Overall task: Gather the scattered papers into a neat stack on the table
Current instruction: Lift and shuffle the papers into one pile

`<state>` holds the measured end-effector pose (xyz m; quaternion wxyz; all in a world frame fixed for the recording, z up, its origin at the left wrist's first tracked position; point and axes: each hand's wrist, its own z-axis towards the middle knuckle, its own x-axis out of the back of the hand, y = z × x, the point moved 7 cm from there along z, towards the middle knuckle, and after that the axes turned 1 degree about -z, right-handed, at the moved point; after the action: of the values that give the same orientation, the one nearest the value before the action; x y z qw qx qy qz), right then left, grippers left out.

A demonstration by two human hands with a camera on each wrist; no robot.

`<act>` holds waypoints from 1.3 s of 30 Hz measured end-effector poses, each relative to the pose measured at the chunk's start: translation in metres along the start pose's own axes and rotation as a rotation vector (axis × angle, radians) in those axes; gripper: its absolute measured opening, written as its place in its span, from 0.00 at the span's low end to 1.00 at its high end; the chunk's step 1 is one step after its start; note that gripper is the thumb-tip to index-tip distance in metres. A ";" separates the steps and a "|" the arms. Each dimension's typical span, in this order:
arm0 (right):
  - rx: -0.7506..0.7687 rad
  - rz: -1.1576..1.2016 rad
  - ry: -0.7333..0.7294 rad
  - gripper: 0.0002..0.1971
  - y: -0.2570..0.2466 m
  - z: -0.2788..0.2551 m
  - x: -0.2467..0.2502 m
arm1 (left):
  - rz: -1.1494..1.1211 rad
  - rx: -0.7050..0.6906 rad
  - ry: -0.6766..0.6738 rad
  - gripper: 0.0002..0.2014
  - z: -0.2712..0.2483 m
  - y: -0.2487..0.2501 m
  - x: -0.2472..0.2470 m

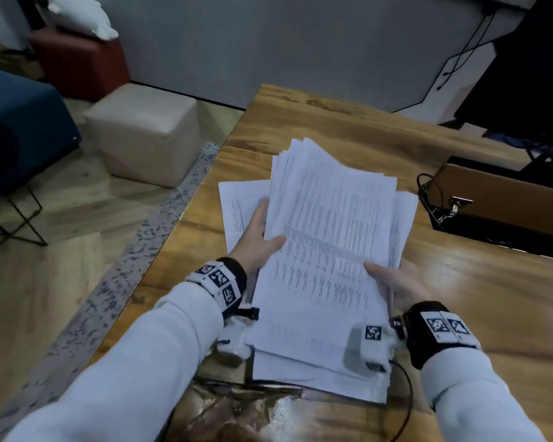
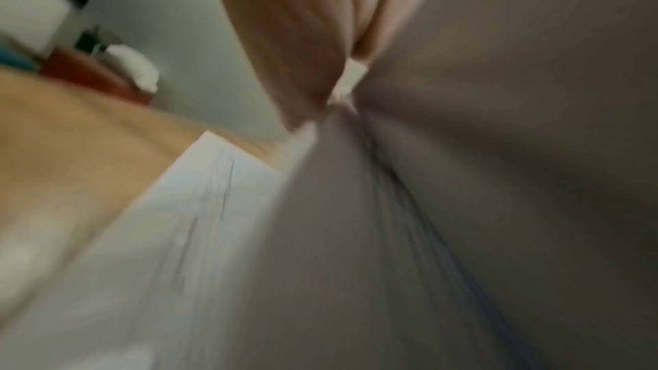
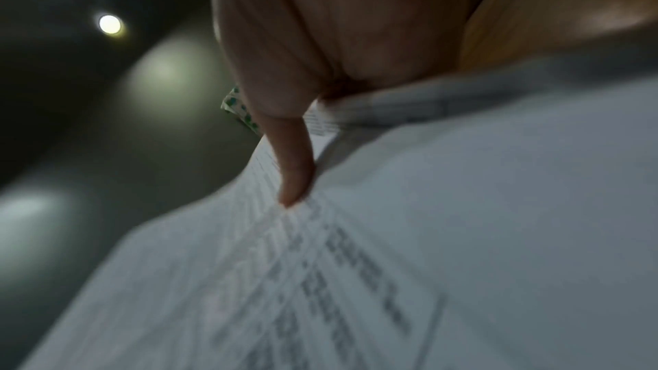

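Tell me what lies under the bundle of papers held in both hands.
Under the held bundle more loose sheets show on the wooden table, poking out left, right and near. How many lie beneath is covered.

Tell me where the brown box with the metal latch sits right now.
In the head view, the brown box with the metal latch sits on the wooden table at the right edge, apart from the white printed papers.
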<state>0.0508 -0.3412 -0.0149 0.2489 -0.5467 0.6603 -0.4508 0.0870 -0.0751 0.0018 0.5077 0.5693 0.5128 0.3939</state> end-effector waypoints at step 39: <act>0.061 -0.197 -0.116 0.17 0.042 -0.018 -0.035 | 0.149 0.313 0.073 0.43 -0.020 -0.080 0.025</act>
<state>0.0249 -0.3021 -0.0491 0.2578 -0.6263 0.5737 -0.4606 0.0571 -0.0502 -0.0747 0.3631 0.6632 0.5423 0.3664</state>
